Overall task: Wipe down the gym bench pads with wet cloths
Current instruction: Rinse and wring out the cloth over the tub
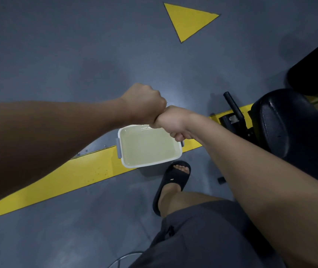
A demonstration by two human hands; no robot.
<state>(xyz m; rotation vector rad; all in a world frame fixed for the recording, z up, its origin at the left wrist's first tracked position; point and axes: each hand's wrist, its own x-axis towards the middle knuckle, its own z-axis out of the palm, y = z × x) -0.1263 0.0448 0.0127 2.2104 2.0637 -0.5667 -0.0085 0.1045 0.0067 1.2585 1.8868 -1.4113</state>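
Left hand, right hand clenched, touching, over water basin; sliver of wet cloth between. Likely soft, light, drippy: grip its ends.

Contents of left hand, right hand hidden; bench pad cropped.

The head-worn camera looks steeply down from close above the white tub, with the black bench pad right of it near the frame edge.
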